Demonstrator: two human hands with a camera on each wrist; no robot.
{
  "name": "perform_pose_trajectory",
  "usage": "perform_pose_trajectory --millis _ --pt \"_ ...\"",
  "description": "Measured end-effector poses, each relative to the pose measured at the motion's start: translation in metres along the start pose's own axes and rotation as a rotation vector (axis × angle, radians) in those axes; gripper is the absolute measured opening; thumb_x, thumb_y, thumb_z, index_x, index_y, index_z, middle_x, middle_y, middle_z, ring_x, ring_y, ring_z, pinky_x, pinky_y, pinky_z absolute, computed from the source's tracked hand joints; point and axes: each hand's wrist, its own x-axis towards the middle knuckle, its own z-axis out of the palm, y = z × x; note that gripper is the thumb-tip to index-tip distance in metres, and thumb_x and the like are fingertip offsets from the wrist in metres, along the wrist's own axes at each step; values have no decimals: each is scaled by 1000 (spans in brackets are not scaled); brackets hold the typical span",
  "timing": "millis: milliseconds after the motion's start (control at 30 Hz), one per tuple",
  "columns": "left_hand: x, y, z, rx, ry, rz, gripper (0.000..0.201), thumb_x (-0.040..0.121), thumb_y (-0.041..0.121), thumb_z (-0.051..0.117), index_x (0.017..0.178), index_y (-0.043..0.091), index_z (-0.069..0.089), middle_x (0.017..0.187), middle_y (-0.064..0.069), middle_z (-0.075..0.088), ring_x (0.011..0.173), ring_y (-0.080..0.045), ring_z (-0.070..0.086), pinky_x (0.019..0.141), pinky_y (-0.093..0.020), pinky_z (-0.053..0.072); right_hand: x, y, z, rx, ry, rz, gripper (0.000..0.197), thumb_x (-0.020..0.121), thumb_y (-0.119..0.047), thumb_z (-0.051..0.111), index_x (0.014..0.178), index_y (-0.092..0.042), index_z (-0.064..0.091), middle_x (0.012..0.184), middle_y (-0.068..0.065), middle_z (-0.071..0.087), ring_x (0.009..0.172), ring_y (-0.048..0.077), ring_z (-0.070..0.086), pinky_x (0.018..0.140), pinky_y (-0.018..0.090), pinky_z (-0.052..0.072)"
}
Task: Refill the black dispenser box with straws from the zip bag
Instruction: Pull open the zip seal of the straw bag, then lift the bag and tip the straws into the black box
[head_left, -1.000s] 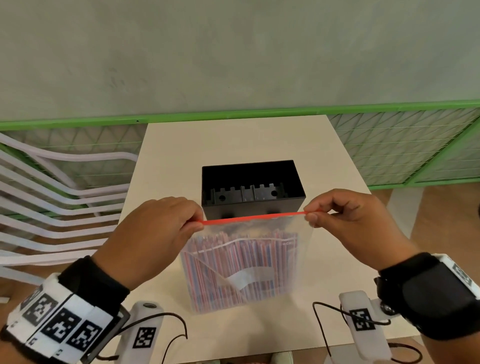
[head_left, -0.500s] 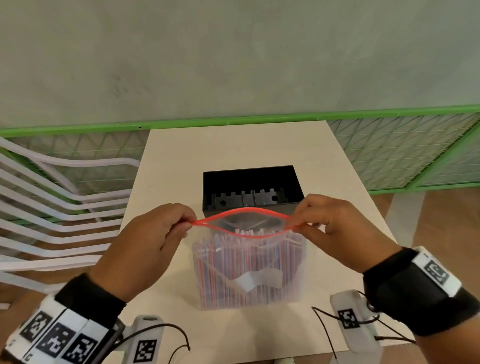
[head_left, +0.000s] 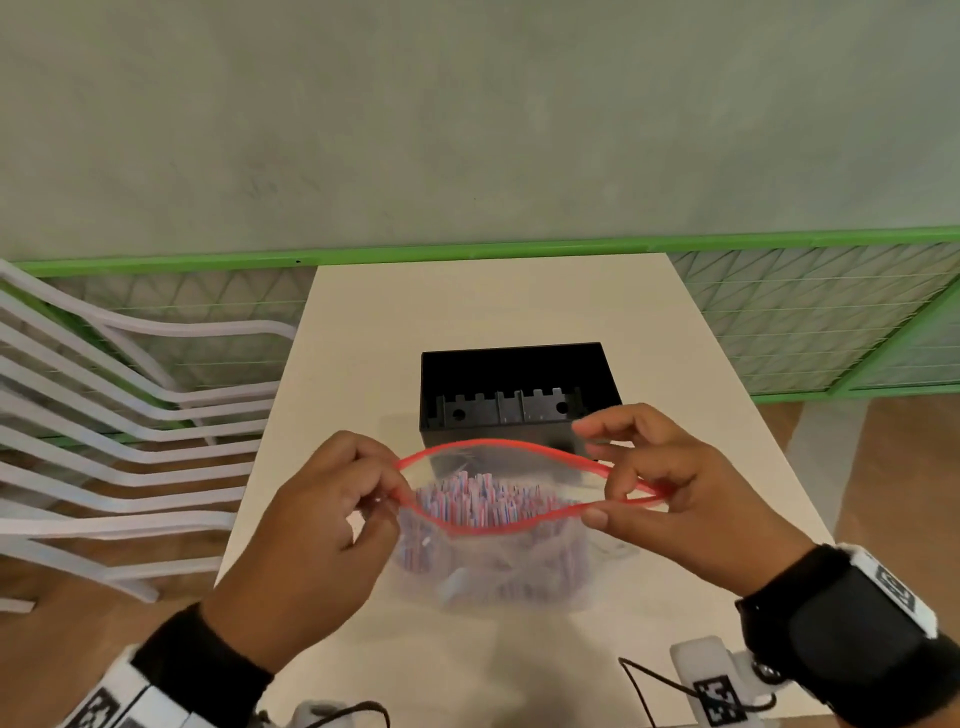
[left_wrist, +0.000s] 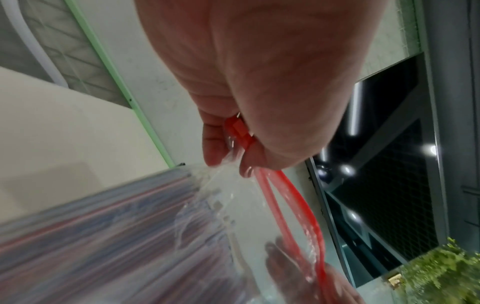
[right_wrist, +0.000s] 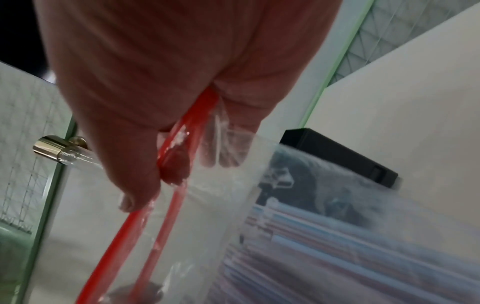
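A clear zip bag (head_left: 498, 566) with a red zip rim stands on the table, its mouth spread into a wide oval. Red, white and blue striped straws (head_left: 478, 501) stand packed inside, tips showing in the mouth. My left hand (head_left: 384, 493) pinches the rim's left end (left_wrist: 240, 133). My right hand (head_left: 613, 483) holds the right end (right_wrist: 197, 115), with fingers on both sides of the rim. Just behind the bag sits the black dispenser box (head_left: 519, 389), open at the top with nothing seen inside; one corner of the dispenser box (right_wrist: 345, 154) shows past the bag in the right wrist view.
The cream table (head_left: 467, 312) is small, with a green rail and mesh fence (head_left: 810, 312) behind and to the right. White slatted chairs (head_left: 104, 441) stand close on the left. Tagged white devices with cables (head_left: 722, 691) lie at the table's near edge.
The zip rim was a straight shut line one second ago; both hands have moved closer together and the mouth has spread wide, exposing the straw tips.
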Motion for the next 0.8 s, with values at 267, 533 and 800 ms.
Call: perform_pose_trajectory --millis 267,533,800 --pt "2 -9 11 -78 159 -88 21 92 15 67 71 19 70 89 9 66 84 -10 64 69 -4 42 1 7 20 58 132 -38 37 77 -60 74 76 -23 75 106 -5 69 100 18 69 82 20 51" --pt "-1 -20 20 -272 85 -131 43 88 -12 62 99 27 75 104 9 68 96 -15 66 80 -18 53 -21 64 49 175 46 308 109 51 -37 99 141 -49 39 138 -17 56 129 7 53 102 15 40" --pt "-3 -33 14 -798 -85 -224 87 76 15 67 146 53 32 149 22 48 138 1 43 107 -35 43 -6 70 64 300 25 436 21 86 -25 78 106 -23 72 102 -7 79 102 9 72 90 29 54"
